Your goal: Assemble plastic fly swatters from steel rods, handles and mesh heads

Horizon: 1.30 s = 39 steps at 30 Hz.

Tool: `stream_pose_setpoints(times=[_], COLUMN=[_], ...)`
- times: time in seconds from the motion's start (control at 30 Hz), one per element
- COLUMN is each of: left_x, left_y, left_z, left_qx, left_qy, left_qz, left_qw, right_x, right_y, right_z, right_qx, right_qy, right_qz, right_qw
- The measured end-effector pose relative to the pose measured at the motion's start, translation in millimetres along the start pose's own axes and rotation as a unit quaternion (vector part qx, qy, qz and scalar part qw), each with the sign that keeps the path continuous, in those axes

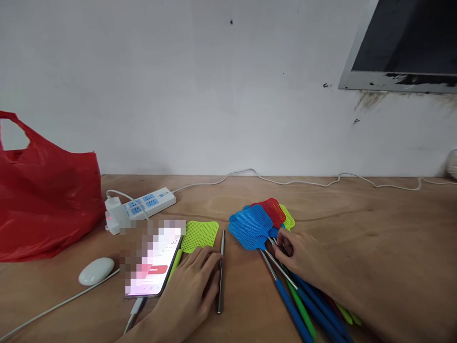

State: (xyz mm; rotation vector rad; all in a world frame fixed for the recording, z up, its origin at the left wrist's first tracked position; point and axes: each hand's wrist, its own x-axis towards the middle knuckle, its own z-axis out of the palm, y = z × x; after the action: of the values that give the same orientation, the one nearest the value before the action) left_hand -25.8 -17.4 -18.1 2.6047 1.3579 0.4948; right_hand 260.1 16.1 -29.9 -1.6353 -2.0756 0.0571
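My left hand (194, 281) rests on the table, fingers bent and a little apart. Its fingertips lie by the lower edge of a yellow-green fly swatter head (200, 236) and against a thin metal rod (221, 286). Over a pile of fly swatters, my right hand (303, 255) has thumb and forefinger curled at the metal shafts. They seem closed on one shaft of a blue fly swatter (254, 220); the exact contact is partly hidden. A red swatter head (273, 212) and another yellow-green head (288, 220) show behind. Blue and green handles (303, 314) run under my right wrist.
Left of my left hand lies a lit phone (157, 267), partly pixelated, with a cable plugged in. A white power strip (153, 202), a white oval object (96, 271) and a red plastic bag (50, 200) stand further left. A white cord (293, 182) runs along the wall.
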Motion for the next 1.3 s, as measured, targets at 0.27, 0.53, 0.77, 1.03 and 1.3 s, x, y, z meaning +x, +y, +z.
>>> stream_pose_setpoints(times=[0.27,0.53,0.77,1.03,1.3], left_x=[-5.0,-2.3,-4.9,-4.0,-3.1], left_y=[-13.0,-7.2,-7.5,2.9,4.5], left_z=[12.8,7.0,13.7,4.0,1.9], left_qx=[0.047,0.068,0.034,-0.039,-0.049], left_qy=[0.006,-0.009,0.018,-0.012,-0.024], left_qz=[0.041,0.035,0.035,0.012,0.056], left_qw=[0.998,0.997,0.999,0.999,0.997], right_x=[-0.5,-4.3,-3.7,3.3,6.2], right_y=[-1.3,-8.5,-2.7,-5.5,-7.7], right_z=[-0.7,-4.0,3.3,-8.2,-9.6], right_qx=[0.033,0.032,0.14,0.458,0.61], right_qy=[0.006,-0.022,-0.044,-0.079,-0.073], right_qz=[-0.059,-0.096,-0.059,0.1,0.249], right_qw=[0.998,0.995,0.987,0.88,0.749])
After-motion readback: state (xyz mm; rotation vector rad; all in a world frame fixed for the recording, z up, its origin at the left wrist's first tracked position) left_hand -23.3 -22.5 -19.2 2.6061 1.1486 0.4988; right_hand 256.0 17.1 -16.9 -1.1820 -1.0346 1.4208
